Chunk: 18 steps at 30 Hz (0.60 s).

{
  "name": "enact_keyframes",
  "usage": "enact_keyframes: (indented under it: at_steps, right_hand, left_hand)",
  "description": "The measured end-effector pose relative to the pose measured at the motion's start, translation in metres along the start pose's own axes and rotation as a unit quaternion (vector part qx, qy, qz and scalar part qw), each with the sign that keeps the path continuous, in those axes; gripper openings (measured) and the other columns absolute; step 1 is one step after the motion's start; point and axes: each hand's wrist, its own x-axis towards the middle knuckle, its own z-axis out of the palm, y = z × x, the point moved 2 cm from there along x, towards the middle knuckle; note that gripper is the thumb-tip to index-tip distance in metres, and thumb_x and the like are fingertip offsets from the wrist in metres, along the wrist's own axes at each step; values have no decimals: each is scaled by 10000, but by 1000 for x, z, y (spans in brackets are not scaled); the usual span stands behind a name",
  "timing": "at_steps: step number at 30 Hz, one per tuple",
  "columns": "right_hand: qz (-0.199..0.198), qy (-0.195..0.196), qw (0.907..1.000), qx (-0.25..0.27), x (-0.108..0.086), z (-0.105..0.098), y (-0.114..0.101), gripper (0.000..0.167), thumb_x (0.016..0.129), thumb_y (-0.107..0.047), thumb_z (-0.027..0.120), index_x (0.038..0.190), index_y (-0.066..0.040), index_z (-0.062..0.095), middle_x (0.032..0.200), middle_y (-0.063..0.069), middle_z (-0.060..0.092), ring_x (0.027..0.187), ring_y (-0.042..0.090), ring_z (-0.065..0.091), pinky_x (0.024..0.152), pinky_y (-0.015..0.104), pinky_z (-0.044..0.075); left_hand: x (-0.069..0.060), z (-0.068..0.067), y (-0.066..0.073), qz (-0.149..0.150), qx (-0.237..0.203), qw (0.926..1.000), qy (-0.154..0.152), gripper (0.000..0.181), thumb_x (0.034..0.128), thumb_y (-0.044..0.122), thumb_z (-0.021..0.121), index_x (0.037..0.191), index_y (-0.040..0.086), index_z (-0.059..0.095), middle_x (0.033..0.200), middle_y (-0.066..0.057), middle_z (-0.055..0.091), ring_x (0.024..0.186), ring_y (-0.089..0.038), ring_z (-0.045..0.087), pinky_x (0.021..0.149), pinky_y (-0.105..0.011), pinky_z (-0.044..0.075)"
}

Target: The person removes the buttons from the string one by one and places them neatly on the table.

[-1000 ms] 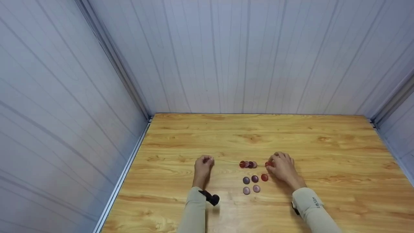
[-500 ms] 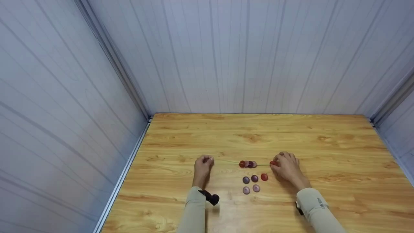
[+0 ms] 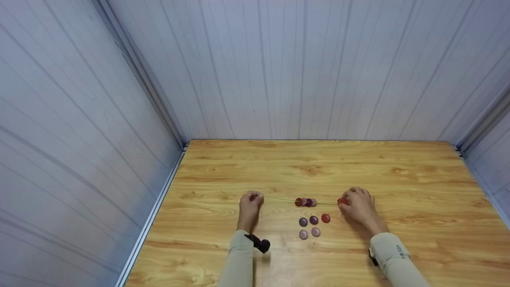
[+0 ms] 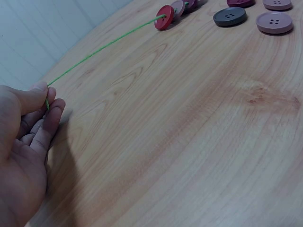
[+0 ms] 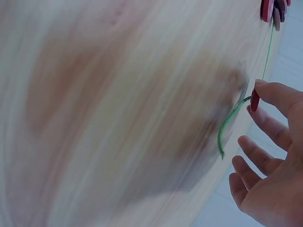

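Note:
My left hand [image 3: 250, 205] pinches one end of a thin green string [image 4: 102, 48] between thumb and fingers. The string stretches right through a row of threaded buttons, with a red button [image 4: 164, 18] at its left end and pink and purple ones overlapping behind it. Farther right, my right hand [image 3: 360, 207] pinches another red button [image 5: 255, 100] between thumb and index finger. From that button a short green string tail hangs free in the right wrist view; the other fingers of this hand are loosely bent.
Below the string, several loose buttons lie flat on the wooden table [image 3: 310, 167]: a red button [image 3: 326, 218], a purple button [image 3: 314, 219], a grey button [image 4: 230, 16] and two pink ones, including a pink button [image 4: 274, 22]. Pale panel walls [image 3: 279, 71] enclose the table.
My right hand has moved to the right with the red button, widening the gap from the threaded row. The left hand and the loose buttons have stayed in place.

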Motion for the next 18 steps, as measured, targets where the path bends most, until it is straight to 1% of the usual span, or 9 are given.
enact_keyframes:
  at_steps: [9,18]
  right_hand:
    - [27,-44,10000,12,-2,-4,7,245,885,-232,674,1049,-52,641,1320,276,455,1245,507,309,980,654,192]
    - [43,-18,10000,-48,-6,-9,16,262,886,-231,671,1062,-40,634,1322,284,448,1223,516,319,978,659,200]
  left_hand:
    - [1,0,0,56,95,9999,31,99,927,112,622,942,22,662,843,-78,647,770,-161,596,705,-277,502]
    - [-1,-1,1,131,233,9996,-25,127,939,136,611,967,22,657,882,-72,637,798,-157,579,729,-288,498]
